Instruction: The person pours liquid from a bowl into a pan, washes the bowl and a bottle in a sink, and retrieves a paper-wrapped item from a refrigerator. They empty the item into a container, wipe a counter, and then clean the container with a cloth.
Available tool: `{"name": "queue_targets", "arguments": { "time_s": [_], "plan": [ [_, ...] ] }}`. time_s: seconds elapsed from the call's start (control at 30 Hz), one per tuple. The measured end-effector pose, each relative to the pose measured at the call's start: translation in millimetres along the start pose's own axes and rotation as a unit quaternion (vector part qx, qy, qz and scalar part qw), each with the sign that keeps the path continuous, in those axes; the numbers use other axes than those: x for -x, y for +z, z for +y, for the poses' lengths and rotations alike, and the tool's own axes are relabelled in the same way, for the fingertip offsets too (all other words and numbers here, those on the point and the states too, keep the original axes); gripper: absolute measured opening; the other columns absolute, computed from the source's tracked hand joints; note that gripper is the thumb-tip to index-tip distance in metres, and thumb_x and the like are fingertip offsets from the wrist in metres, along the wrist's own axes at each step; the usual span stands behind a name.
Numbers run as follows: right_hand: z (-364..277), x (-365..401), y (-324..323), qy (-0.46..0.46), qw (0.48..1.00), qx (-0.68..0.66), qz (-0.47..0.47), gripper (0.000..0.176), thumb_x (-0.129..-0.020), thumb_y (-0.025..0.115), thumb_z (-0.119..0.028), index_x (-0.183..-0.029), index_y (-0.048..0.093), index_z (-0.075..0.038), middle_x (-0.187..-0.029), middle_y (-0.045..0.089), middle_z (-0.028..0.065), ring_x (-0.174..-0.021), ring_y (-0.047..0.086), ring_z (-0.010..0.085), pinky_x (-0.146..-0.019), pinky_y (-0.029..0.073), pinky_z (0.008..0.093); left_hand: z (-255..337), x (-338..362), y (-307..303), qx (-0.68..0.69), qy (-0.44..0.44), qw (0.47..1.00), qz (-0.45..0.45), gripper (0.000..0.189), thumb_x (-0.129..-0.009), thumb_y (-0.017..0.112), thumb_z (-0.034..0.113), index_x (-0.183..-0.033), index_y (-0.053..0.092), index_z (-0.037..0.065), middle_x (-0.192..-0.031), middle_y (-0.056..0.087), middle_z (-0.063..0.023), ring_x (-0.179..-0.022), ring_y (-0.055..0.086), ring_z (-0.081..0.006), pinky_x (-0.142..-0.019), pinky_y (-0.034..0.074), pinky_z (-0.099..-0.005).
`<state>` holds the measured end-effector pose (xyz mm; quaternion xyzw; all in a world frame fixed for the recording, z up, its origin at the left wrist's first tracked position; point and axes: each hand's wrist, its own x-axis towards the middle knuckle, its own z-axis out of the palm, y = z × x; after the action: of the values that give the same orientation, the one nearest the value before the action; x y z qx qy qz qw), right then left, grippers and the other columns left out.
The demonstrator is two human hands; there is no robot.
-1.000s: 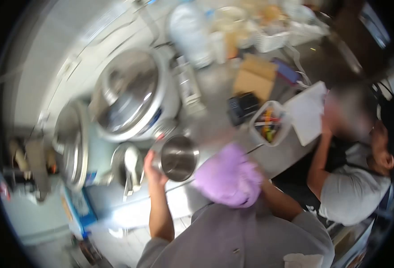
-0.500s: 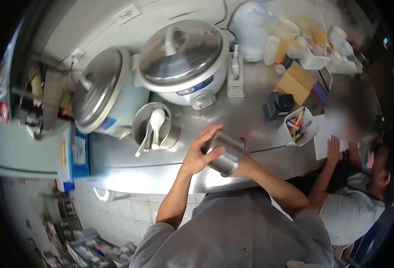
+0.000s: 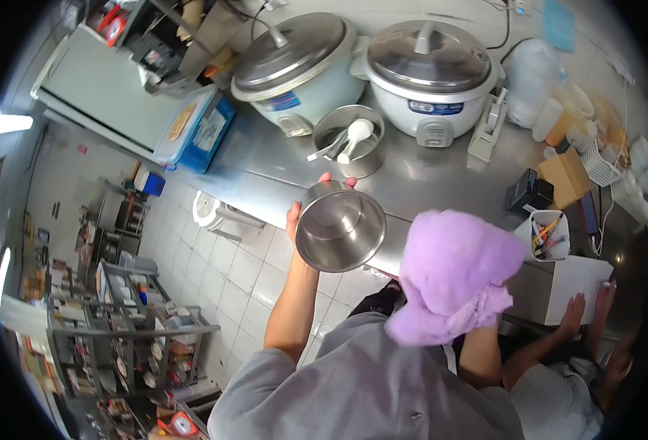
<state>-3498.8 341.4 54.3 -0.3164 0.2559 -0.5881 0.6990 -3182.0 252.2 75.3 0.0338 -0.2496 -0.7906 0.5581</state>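
A steel pot (image 3: 341, 229) is gripped from behind and at its left side by my left hand (image 3: 295, 217), its open mouth facing me. To its right, a purple cloth (image 3: 452, 275) is bunched over my right hand, whose fingers are hidden under it. Past the steel pot, on the metal counter (image 3: 265, 180), a larger steel container (image 3: 370, 152) holds white-ended utensils (image 3: 358, 132).
Two large lidded cookers (image 3: 430, 81) stand along the wall. A blue box (image 3: 205, 132) is at the counter's left end. On the right are a pen holder (image 3: 550, 235), a black box (image 3: 529, 192) and another person's hands (image 3: 573, 312) on paper.
The view has swung right-to-left across the scene. The steel pot has turned its mouth toward me, and a purple cloth now shows on my right hand, which has moved away from the pot.
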Motion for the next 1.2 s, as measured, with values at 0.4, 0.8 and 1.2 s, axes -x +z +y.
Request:
{"name": "queue_targets", "arguments": {
  "time_s": [0.4,0.8,1.2],
  "plan": [
    [98,-45,173,-0.223,0.761,0.520,-0.316,0.039,-0.066,0.071,-0.024,-0.098,0.060,-0.003,-0.094,0.060,0.0179,-0.091,0.057,0.0366,-0.083,0.043,0.0468,35,75,25,-0.242,-0.083,0.955,0.152,0.075,-0.083,0.060,0.039,-0.143,0.033,0.002,-0.139,0.042,-0.0174,-0.125,0.046,-0.0291,-0.105,0.036,-0.0366],
    [324,-106,240,0.109,0.786,0.433,-0.428,0.048,-0.077,0.073,-0.017,-0.117,0.051,-0.003,-0.106,0.059,0.0098,-0.097,0.059,0.0195,-0.079,0.049,0.0360,197,167,-80,-0.639,-0.018,0.724,0.259,0.050,-0.083,0.070,0.027,-0.127,0.056,0.006,-0.130,0.052,-0.0133,-0.121,0.049,-0.0236,-0.102,0.038,-0.0339],
    [325,-219,275,0.074,0.991,-0.027,-0.111,0.062,-0.092,0.041,-0.040,-0.139,0.037,0.000,-0.136,0.046,0.0183,-0.126,0.045,0.0327,-0.108,0.035,0.0438,339,264,-219,-0.234,0.238,0.844,0.419,0.058,-0.091,0.050,0.033,-0.140,0.037,0.004,-0.129,0.052,-0.0150,-0.121,0.049,-0.0282,-0.101,0.040,-0.0406]
  ]
}}
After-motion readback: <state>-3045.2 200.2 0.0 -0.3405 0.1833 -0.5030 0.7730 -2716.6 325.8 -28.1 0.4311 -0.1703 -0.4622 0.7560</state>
